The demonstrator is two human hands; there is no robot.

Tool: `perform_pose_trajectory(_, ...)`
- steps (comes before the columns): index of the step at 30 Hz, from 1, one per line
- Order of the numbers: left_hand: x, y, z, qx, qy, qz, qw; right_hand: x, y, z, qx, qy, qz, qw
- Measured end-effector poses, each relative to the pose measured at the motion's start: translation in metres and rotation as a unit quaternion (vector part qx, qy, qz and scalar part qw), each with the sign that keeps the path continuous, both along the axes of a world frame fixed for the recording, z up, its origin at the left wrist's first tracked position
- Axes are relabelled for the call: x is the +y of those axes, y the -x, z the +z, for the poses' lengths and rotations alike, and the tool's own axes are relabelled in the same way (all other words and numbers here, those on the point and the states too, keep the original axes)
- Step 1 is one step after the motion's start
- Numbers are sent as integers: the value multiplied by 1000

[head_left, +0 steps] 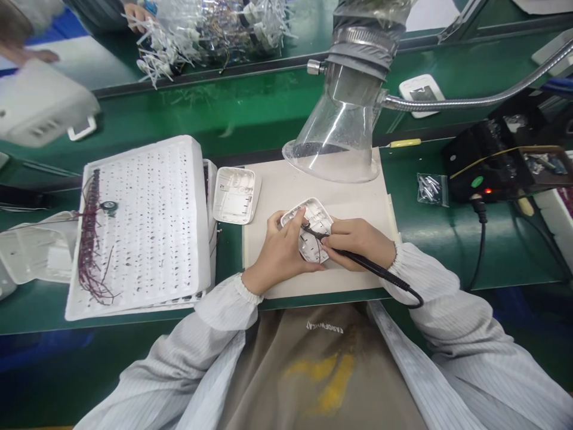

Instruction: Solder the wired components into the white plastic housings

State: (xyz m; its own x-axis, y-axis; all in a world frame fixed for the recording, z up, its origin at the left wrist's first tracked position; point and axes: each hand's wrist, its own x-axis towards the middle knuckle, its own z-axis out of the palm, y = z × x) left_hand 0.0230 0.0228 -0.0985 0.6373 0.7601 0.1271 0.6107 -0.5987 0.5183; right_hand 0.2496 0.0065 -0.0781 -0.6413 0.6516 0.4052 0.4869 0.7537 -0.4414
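One white shell (pixel 316 218) was grasped in the left hand (pixel 280 251) over one pale mat (pixel 358 200), the right hand (pixel 362 242) clenching one black corded tool (pixel 371 266); a second shell (pixel 233 194) lay beside one white tray (pixel 147 227), one clear hood (pixel 338 134) hanging beyond both hands

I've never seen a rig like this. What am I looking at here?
There is no machine arm here: a person works bare-handed, and the only picture comes from a camera on their head, looking down. The left hand steadies an open white case over a pale mat. The right hand holds a black corded tool, its tip by the case. Left of the mat lie a second white shell and a white tray with dark red wires. A clear hood hangs above.
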Motion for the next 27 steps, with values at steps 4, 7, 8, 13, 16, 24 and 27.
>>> perform_pose_trajectory(4, 0, 0, 1, -3, 2, 0, 1000, 0, -1, -1, 4, -1, 2, 1000)
perform_pose_trajectory(7, -1, 0, 3, -8, 1, -1, 1000, 0, -1, 0, -3, 4, 4, 1000)
perform_pose_trajectory(8, -1, 0, 3, -8, 1, -1, 1000, 0, -1, 0, -5, 6, 3, 1000)
perform_pose_trajectory(13, -1, 0, 2, 0, 10, 4, 1000, 0, -1, 2, -7, 7, 2, 1000)
perform_pose_trajectory(16, -1, 0, 1, 0, 12, 4, 1000, 0, -1, 2, -5, 6, -1, 1000)
perform_pose_trajectory(24, 0, 0, 0, 4, 4, 5, 1000, 2, -2, 0, 16, -10, 8, 1000)
perform_pose_trajectory(27, 1, -1, -2, -1, -11, 0, 1000, -1, -13, 5, 96, 16, 30, 995)
